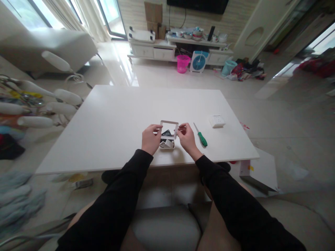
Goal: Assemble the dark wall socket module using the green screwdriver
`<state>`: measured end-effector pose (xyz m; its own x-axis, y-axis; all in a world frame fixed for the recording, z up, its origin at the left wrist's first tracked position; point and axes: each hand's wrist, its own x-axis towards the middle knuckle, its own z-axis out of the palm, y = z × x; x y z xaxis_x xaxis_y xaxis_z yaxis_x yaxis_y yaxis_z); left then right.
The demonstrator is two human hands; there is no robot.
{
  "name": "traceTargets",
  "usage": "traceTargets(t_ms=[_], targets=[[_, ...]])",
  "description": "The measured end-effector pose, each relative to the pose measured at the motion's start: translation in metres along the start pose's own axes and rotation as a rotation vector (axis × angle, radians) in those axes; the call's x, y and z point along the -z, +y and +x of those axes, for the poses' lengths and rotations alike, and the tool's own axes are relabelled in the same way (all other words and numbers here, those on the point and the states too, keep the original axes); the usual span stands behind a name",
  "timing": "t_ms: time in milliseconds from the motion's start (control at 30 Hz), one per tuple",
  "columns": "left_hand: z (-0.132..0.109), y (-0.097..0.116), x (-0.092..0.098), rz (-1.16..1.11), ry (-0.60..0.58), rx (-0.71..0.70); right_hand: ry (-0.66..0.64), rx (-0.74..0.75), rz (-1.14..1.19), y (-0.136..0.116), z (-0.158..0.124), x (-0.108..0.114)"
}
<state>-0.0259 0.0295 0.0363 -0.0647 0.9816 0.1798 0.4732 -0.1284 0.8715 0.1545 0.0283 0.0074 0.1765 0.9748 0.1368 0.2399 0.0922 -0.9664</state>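
Observation:
Between my two hands a thin white square frame (pixel 169 122) is held up, tilted, above the table. My left hand (pixel 151 138) pinches its left side, and my right hand (pixel 186 136) has its fingertips closed on the right side. Just beneath and behind the frame sits a small white box (pixel 167 148) with black and white pieces in it, partly hidden by the frame. To the right of my right hand lies a screwdriver (pixel 202 138) with a green handle. Farther right is a white wall socket (pixel 217 121), lying flat.
The white table (pixel 117 118) spans the area before me, its near edge close to my knees. A white box-like object (pixel 261 169) stands on the floor at right. Across the room are a pink basket (pixel 182 64), a blue fan (pixel 199 61) and a cabinet (pixel 146 52).

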Motion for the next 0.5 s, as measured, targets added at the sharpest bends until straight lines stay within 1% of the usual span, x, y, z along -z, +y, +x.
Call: traceTargets(t_ms=[133, 267, 333, 400, 500], targets=[[0.002, 0.0, 0.002, 0.004, 0.006, 0.045, -0.035, -0.08, 0.18, -0.001, 0.003, -0.001], [0.0, 0.001, 0.001, -0.057, -0.02, 0.109, -0.079, -0.164, 0.317, -0.006, 0.002, 0.001], [-0.003, 0.002, -0.001, -0.101, -0.069, 0.096, -0.101, -0.194, 0.37, -0.009, 0.001, 0.001], [-0.006, 0.002, -0.004, -0.133, -0.125, 0.049, -0.125, -0.206, 0.411, -0.011, 0.0, 0.001], [-0.011, 0.0, -0.009, -0.161, -0.165, 0.0, -0.175, -0.2, 0.463, -0.011, 0.0, 0.0]])
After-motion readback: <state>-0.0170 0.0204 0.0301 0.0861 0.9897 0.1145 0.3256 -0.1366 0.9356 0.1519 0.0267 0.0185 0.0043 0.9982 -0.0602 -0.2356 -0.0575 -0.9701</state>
